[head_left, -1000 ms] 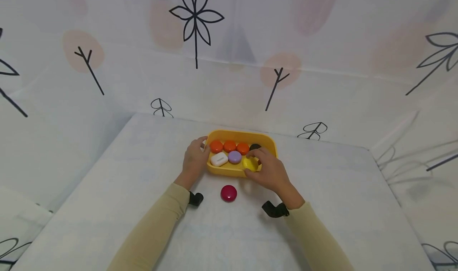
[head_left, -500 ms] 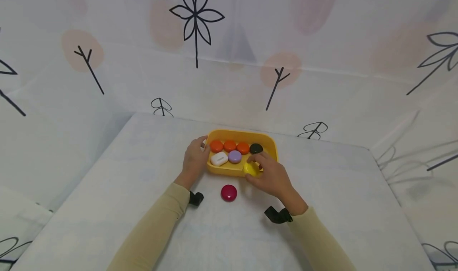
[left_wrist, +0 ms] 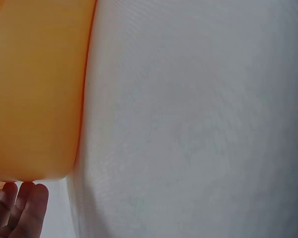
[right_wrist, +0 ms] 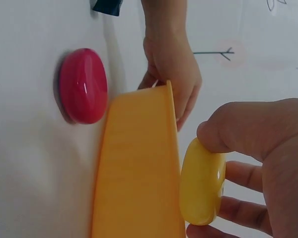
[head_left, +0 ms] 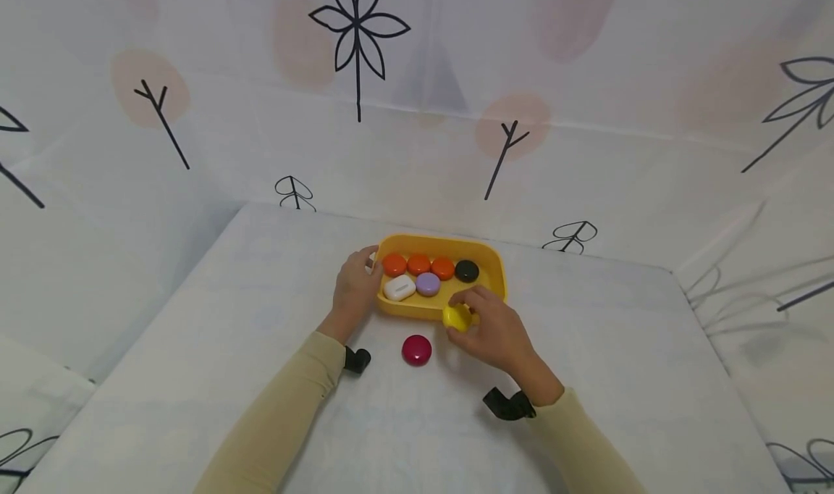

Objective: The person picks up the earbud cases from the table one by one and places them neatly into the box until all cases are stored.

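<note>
The right hand (head_left: 491, 329) pinches a glossy, rounded yellow disc (head_left: 457, 318) between thumb and fingers. In the right wrist view, the disc stands on edge beside the rim of a yellow-orange tray (right_wrist: 136, 168). At the tray's left end, the left hand (head_left: 355, 284) holds the wall; the left wrist view shows fingertips (left_wrist: 37, 198) against its outside. Inside lie several orange discs (head_left: 419, 264), a black disc (head_left: 466, 271), a lilac disc (head_left: 428, 284) and a white, soap-like piece (head_left: 399, 287). A crimson disc (head_left: 417, 350) lies on the cloth in front of the tray.
A white cloth (head_left: 313, 436) covers the table, and printed fabric (head_left: 417, 161) rises behind and at both sides. Black wrist mounts (head_left: 508, 405) sit by the sleeve cuffs.
My right hand has lifted the yellow disc and drawn it toward the tray's front rim, uncovering the black disc. The left hand stays at the tray's left end.
</note>
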A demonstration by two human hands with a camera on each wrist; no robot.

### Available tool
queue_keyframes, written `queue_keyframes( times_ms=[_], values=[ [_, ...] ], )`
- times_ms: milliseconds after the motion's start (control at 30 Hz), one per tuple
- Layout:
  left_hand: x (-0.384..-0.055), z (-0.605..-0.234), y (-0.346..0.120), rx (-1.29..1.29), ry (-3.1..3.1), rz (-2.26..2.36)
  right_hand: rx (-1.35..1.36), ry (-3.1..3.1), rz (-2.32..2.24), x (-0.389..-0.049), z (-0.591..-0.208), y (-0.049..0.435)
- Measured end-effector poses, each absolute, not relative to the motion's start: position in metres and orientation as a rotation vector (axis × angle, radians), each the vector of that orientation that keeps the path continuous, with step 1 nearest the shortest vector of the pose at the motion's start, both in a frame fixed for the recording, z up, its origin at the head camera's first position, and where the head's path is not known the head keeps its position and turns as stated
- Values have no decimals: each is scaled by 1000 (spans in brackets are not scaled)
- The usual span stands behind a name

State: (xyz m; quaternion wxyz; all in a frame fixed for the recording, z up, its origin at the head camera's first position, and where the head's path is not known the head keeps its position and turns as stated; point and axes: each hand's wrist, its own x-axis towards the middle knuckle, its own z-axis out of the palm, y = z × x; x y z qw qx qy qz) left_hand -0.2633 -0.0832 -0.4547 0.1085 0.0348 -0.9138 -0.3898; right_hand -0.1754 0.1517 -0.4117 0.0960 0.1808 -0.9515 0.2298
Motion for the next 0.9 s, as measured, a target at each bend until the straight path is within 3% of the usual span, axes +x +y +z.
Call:
queue_keyframes(
  times_ms=[900],
  values=[
    [-264,-453,-83,97,-2697,-1139,721,-2911,542,-162,-412,144]
  ],
)
